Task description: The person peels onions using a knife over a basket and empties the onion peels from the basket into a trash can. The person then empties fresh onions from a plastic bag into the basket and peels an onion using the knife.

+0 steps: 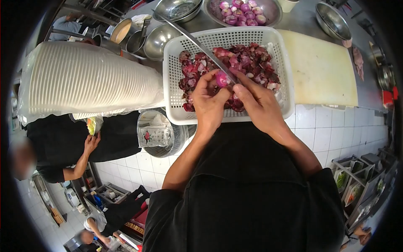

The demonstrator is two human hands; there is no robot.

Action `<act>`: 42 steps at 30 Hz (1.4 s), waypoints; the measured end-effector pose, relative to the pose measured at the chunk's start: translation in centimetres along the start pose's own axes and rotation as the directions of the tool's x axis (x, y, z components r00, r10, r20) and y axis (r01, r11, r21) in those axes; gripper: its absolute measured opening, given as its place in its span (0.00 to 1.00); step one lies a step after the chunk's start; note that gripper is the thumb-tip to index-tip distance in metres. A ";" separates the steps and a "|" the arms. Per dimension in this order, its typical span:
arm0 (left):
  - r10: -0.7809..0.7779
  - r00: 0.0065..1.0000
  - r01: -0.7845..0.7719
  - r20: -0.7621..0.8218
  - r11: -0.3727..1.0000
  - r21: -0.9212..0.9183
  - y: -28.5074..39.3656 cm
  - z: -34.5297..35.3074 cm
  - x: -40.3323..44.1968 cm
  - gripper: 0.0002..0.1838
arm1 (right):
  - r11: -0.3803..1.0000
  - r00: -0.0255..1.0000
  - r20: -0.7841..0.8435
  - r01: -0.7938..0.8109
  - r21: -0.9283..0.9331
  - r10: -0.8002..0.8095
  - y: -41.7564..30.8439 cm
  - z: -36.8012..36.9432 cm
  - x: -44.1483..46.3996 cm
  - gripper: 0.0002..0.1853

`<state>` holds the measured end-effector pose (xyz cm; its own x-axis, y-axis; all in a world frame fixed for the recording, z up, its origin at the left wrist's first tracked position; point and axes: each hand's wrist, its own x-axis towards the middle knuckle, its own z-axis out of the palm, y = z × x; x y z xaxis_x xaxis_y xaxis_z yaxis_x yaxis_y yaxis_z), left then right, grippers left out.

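Note:
My left hand [210, 101] is closed around a peeled purple onion [223, 79], held between thumb and fingers. In my right hand [260, 101] is a long knife [195, 43], its blade slanting up to the left and lying against the onion. My right fingers wrap the handle, which is mostly hidden. Both hands are over a white perforated plastic basket [168, 80] of dark red onion skins and scraps [252, 61]. Behind the basket, a metal bowl [275, 12] holds several peeled onions [244, 14].
Left of the basket lies a plastic-wrapped stack of white containers [92, 80]. A cutting board [321, 69] is on the right, with metal bowls [332, 21] beyond. Below the counter stands a lined bin [168, 136]. A co-worker's hand [91, 143] holds a bag of food at left.

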<state>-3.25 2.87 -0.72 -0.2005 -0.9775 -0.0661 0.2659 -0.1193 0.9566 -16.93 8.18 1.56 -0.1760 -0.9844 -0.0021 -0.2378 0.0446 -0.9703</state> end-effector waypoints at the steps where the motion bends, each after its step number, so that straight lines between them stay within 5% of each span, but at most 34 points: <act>1: 0.004 1.000 -0.004 -0.006 1.000 -0.020 -0.2 0.0 0.1 0.22 | 0.999 1.000 -0.013 0.004 0.045 -0.003 0.2 0.2 0.1 0.26; 4: 0.018 1.000 -0.016 0.013 0.991 -0.133 -1.0 -0.5 0.3 0.23 | 0.956 0.986 0.065 -0.162 0.245 0.151 -0.1 -0.2 0.7 0.23; 6: -0.045 0.999 0.049 0.024 0.965 -0.256 -1.5 -1.0 0.3 0.23 | 0.829 0.886 0.249 -0.456 0.324 0.390 -1.3 -2.0 0.9 0.23; 16: -0.096 0.977 0.184 0.191 0.833 -0.522 -0.7 -2.2 0.5 0.24 | 0.786 0.855 0.222 -0.519 0.336 0.469 -0.1 -2.8 1.7 0.24; 24: -0.132 0.987 0.152 0.094 0.953 -0.263 -0.6 -1.5 0.6 0.27 | 0.889 0.920 0.183 -0.383 0.249 0.346 -0.6 -3.1 1.6 0.31; 30: -0.084 0.995 0.088 0.058 0.994 -0.069 -0.3 -1.1 0.7 0.24 | 0.857 0.866 0.182 -0.493 0.152 0.466 -0.8 -4.0 2.0 0.34; 36: -0.042 0.999 0.041 0.011 0.994 0.098 0.4 0.1 0.6 0.23 | 0.994 0.995 0.001 -0.101 -0.049 0.101 0.1 -2.5 0.2 0.38; 42: -0.028 1.000 0.025 0.009 0.980 0.195 1.0 1.1 0.6 0.19 | 0.988 0.996 0.056 -0.062 -0.138 0.071 -0.7 -1.9 -0.6 0.35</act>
<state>-4.15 2.37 0.51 -0.2165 -0.9721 -0.0901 0.0714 -0.1078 0.9916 -18.45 9.06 2.72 -0.1387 -0.9868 -0.0840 -0.3560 0.1288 -0.9256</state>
